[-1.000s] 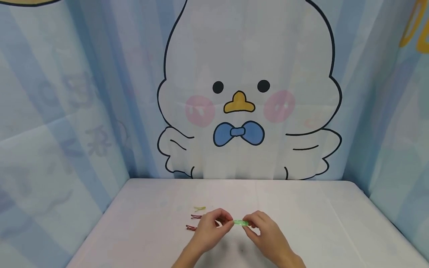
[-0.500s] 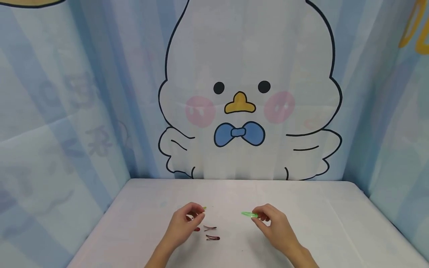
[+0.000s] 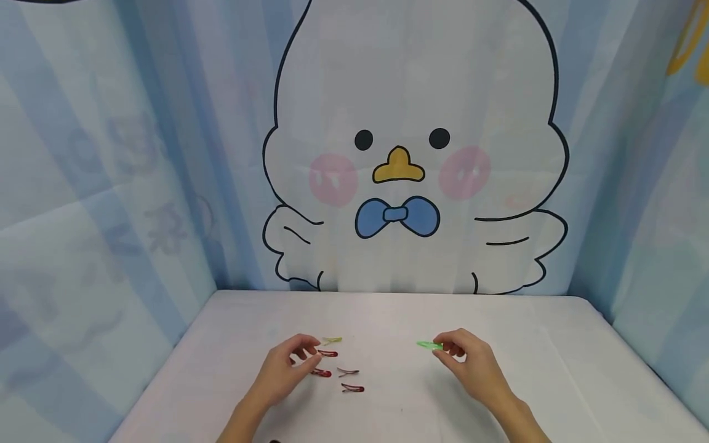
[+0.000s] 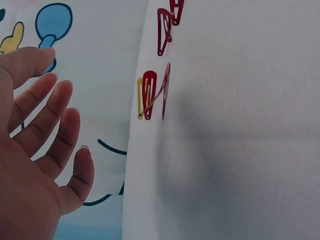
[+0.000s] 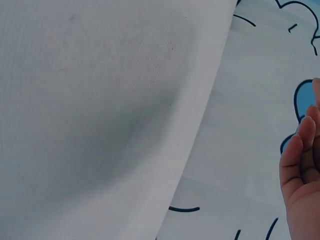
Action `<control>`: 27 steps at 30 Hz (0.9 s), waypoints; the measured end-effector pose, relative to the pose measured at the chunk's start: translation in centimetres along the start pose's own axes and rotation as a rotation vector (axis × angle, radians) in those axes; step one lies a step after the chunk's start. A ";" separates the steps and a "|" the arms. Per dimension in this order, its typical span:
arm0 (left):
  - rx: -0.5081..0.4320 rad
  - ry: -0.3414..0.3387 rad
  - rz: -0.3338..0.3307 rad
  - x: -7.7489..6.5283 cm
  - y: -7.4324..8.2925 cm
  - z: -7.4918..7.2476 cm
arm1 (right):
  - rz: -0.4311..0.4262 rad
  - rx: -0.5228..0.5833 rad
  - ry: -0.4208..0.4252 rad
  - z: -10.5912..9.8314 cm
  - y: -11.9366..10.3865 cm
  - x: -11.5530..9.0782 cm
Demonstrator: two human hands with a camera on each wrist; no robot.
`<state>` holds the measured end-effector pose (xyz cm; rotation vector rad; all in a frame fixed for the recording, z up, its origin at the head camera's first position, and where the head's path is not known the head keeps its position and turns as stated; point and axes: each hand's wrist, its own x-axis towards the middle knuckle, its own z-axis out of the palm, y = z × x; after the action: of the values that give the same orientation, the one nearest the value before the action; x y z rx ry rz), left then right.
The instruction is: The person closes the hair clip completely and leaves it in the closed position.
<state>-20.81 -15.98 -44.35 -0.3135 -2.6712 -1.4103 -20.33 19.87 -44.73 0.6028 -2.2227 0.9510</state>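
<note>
In the head view my right hand (image 3: 471, 363) pinches a light green snap hair clip (image 3: 429, 346) between thumb and fingers, above the right half of the white table. My left hand (image 3: 279, 372) holds nothing; its fingers bend loosely, and the left wrist view shows a gap between thumb and fingers. Close by its fingertips lie a yellow hair clip (image 3: 332, 339) and a red hair clip (image 3: 328, 354). Another red clip (image 3: 322, 373) is partly hidden by that hand. To its right are a reddish clip (image 3: 348, 372) with its parts spread and a dark red clip (image 3: 352, 388).
The white tabletop (image 3: 498, 320) meets a patterned curtain (image 3: 415, 258) at its back edge, with more curtain on both sides. A small dark object (image 3: 275, 441) just shows at the bottom edge of the head view.
Both hands were together at the green hair clip. The left hand has let go and moved left, uncovering clips on the table; the right hand has carried the green clip right and slightly away.
</note>
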 end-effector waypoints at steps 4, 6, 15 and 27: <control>0.048 -0.028 -0.004 0.4 -0.7 -0.7 | 0.029 -0.017 -0.021 -0.3 0.4 0.2; 0.073 -0.042 -0.004 0.5 -1.2 -0.9 | 0.056 -0.024 -0.034 -0.5 0.5 0.3; 0.145 -0.095 -0.067 1.1 -3.0 -1.2 | 0.205 -0.035 -0.142 -1.3 1.1 1.2; 0.150 -0.195 -0.024 1.8 -4.2 -1.3 | 0.333 0.018 -0.237 -0.5 2.6 2.5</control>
<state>-23.54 -19.11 -46.66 -0.4260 -2.9259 -1.2340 -23.50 21.48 -43.88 0.3732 -2.5840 1.1125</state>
